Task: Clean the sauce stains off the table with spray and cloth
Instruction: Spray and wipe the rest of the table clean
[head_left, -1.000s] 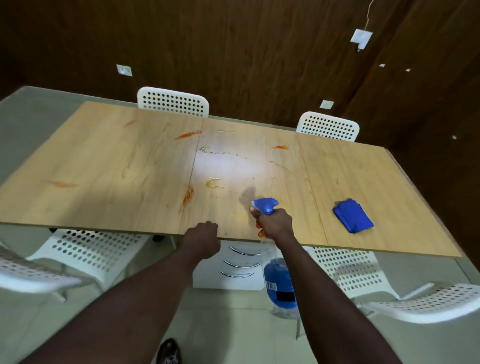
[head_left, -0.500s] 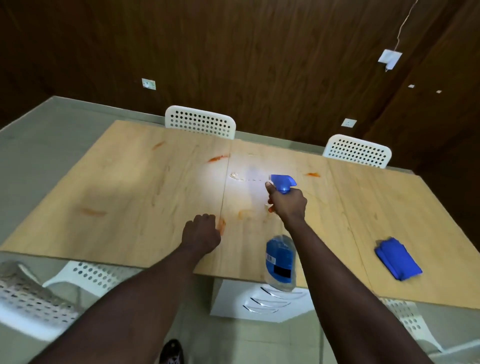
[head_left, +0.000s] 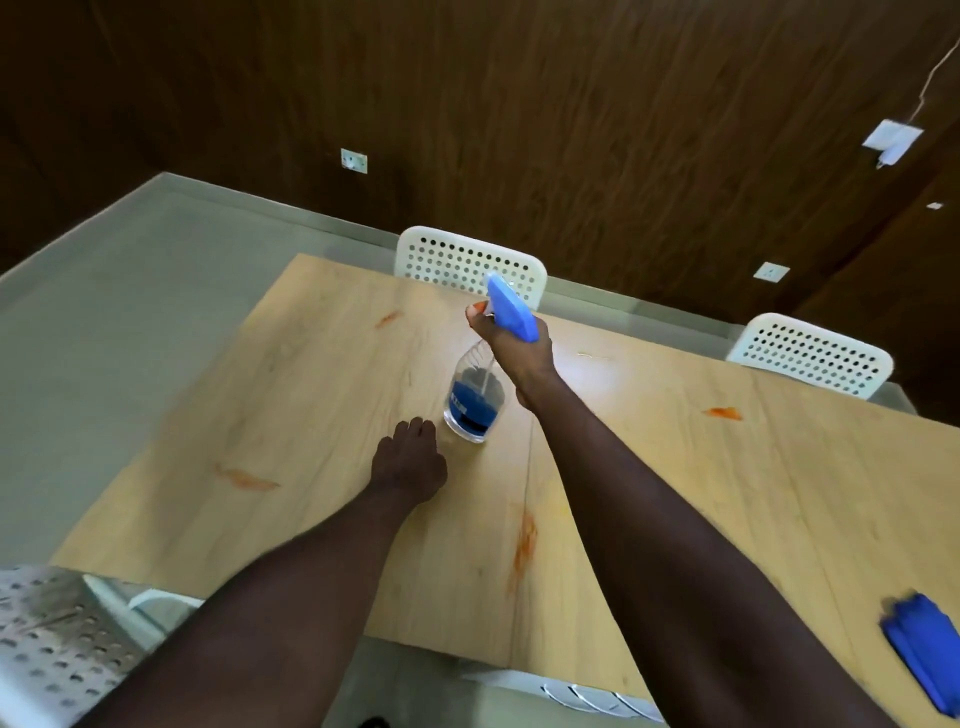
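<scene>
The right hand (head_left: 519, 348) gripped the clear, blue-headed plastic spray bottle (head_left: 472, 400), which probably needed its nozzle trained on the orange sauce smear (head_left: 387, 318) near the surface's (head_left: 727, 493) far edge, while the left hand (head_left: 410, 462) rested fisted and empty.

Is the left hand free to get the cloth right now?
Probably not directly. The left hand holds nothing, but the cloth lies by the near right edge of the table, and the right hand grips the bottle, its arm stretched between them.

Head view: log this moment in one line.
right hand grips bottle over table | left hand fisted, empty | cloth lies untouched, table's right | stains unwiped
</scene>
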